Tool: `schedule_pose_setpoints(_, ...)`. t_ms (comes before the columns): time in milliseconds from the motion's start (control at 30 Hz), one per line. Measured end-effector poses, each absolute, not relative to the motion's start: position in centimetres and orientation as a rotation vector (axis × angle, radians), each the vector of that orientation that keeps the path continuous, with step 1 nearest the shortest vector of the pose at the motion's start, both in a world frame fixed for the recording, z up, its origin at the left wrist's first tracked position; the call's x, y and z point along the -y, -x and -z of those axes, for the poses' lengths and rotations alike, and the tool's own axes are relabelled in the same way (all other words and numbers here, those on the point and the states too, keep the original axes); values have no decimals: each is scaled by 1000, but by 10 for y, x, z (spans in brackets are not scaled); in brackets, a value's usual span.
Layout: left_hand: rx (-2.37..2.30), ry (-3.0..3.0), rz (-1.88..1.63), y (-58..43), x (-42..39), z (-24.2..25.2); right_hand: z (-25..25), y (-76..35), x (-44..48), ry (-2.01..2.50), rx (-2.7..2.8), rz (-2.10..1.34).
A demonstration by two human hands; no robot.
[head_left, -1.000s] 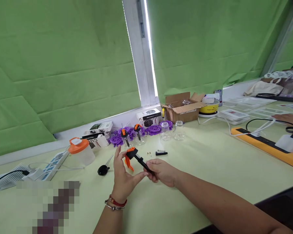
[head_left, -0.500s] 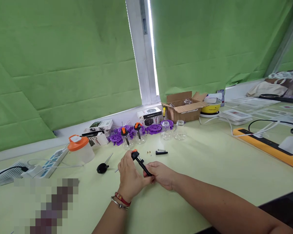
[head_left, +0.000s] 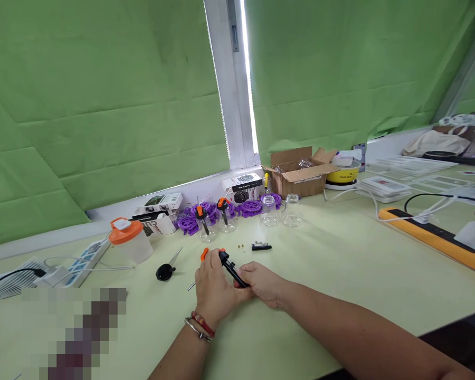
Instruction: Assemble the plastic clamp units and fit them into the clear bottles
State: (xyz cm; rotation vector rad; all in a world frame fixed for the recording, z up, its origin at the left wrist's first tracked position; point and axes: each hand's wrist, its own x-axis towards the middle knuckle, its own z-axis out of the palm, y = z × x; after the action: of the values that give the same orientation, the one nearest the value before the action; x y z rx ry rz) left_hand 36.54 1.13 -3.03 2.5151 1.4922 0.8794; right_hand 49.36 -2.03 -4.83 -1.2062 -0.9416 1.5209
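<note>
Both hands meet over the table around a black handle-like part with orange pieces [head_left: 233, 270], which looks like the tops on the glass bottles. My left hand [head_left: 216, 279] is closed round its upper end; an orange tip shows beyond the fingers. At the lower end, my right hand [head_left: 261, 282] pinches the part between thumb and fingers. The fingers partly hide how its pieces join. A thin metal rod [head_left: 191, 286] pokes out left of my left hand. Just beyond the hands lie a black piece with a spring [head_left: 261, 246] and tiny brass-coloured bits [head_left: 240, 246].
Left lies a round black part with a rod [head_left: 165, 272], near an orange-lidded jar [head_left: 130, 243]. Behind stand glass bottles [head_left: 208, 232] with black-and-orange tops, clear jars [head_left: 292, 211], purple plastic pieces [head_left: 249, 208] and a cardboard box [head_left: 303, 179]. A yellow power strip [head_left: 439, 243] is right.
My left hand has shifted slightly right and turned over the black part's upper end. More orange now shows past its fingers. My right hand keeps its pinch.
</note>
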Motion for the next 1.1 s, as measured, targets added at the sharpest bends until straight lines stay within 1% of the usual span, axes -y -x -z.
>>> schedule_pose_setpoints(133,-1534,-2507,-882,-367,-9,29,52,-495,18,1185,953,-1520)
schedule_pose_setpoints(267,-1569,-2491,-846,-365,-12,32,52,-501,14,1087,1000,-1592)
schedule_pose_setpoints(400,-1603,-2503,-821,-364,-17,34,46,-508,13,1065,1141,-1635)
schedule_pose_setpoints(500,-1622,-2528,-774,-364,-18,36,40,-513,16,1104,1292,-1483)
schedule_pose_setpoints(733,-1682,-2554,-687,-368,-20,43,45,-521,15,1384,1583,-804)
schedule_pose_setpoints(800,-1702,-2551,-679,-369,-19,43,48,-522,14,1441,1649,-758)
schedule_pose_setpoints(1100,-1742,-2534,-611,-373,-17,36,45,-521,18,1425,1859,-702)
